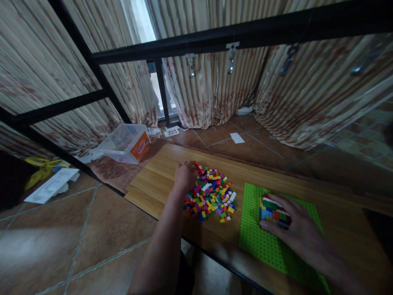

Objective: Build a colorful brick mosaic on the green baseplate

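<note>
A heap of small coloured toy bricks (208,194) lies loose on a wooden board. At its left edge is my left hand (185,175), fingers curled down beside a red brick; the fingertips are mostly hidden, and what they pinch cannot be made out. Right of the heap lies a green studded baseplate (254,221). On it stands a block built of multicoloured bricks (273,213), with rows of red, white, green, blue and orange. My right hand (291,219) wraps around this block, thumb on the near side and fingers over the far side.
The wooden board (159,176) runs from left to right. Beyond its left end sits a clear plastic bin (123,141) with an orange label. White foam packaging (52,184) lies on the tiled floor. A black metal frame (215,43) crosses in front of striped curtains (208,90).
</note>
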`<act>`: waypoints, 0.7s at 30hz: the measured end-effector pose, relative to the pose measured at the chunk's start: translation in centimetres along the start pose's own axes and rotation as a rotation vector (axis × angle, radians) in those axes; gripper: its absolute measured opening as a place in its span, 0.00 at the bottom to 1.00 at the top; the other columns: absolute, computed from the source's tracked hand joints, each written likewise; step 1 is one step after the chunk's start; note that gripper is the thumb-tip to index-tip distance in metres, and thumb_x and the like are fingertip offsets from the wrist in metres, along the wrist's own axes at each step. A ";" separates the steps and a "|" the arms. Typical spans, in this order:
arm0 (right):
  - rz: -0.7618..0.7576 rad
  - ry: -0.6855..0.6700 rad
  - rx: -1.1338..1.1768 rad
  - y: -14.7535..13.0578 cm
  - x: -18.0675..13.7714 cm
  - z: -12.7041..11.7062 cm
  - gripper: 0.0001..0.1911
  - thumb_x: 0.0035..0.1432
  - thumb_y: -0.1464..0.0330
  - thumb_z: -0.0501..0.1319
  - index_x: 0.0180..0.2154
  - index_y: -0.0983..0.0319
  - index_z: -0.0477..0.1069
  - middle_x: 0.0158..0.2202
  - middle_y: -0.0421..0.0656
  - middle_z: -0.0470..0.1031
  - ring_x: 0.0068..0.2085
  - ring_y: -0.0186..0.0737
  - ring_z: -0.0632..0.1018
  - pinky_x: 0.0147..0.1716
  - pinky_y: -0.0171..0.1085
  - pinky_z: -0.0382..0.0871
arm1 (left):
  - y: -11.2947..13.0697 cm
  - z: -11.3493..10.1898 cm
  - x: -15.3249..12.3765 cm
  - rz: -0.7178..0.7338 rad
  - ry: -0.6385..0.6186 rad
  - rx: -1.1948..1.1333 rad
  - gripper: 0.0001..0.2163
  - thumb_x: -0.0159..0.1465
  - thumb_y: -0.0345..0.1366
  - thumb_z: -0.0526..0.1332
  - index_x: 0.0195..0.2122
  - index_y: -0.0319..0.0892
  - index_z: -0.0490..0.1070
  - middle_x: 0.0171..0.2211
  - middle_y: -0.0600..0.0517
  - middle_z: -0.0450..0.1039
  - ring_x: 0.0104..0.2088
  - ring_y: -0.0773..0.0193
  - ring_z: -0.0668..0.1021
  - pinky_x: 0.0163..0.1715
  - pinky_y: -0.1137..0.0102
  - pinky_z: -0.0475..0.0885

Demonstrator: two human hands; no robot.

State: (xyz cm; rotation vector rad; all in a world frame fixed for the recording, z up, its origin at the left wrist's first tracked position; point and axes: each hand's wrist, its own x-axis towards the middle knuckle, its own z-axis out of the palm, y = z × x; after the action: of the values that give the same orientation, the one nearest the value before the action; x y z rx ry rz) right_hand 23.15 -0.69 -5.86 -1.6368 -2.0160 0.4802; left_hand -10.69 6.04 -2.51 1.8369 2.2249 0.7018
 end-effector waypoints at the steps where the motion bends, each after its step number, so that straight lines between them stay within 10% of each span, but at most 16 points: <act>1: -0.006 0.005 -0.005 0.0 0.0 0.0 0.35 0.50 0.48 0.63 0.57 0.56 0.68 0.57 0.49 0.71 0.55 0.57 0.73 0.52 0.54 0.68 | 0.2 0.2 0.0 0.007 -0.011 0.002 0.19 0.61 0.28 0.57 0.54 0.40 0.74 0.52 0.45 0.76 0.53 0.55 0.75 0.57 0.64 0.65; 21: 0.047 0.069 0.149 -2.0 -0.1 -2.0 0.28 0.56 0.51 0.61 0.56 0.56 0.70 0.57 0.49 0.71 0.57 0.53 0.73 0.55 0.53 0.67 | 0.6 -0.4 0.2 -0.038 -0.004 -0.028 0.16 0.61 0.31 0.57 0.47 0.46 0.80 0.42 0.46 0.82 0.44 0.54 0.81 0.47 0.66 0.71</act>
State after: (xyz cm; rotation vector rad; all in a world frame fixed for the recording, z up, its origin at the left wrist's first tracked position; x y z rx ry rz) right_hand 22.74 -1.29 -3.15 -1.5909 -1.8497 0.5694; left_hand -10.39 6.22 -1.82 1.7764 2.2294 0.7177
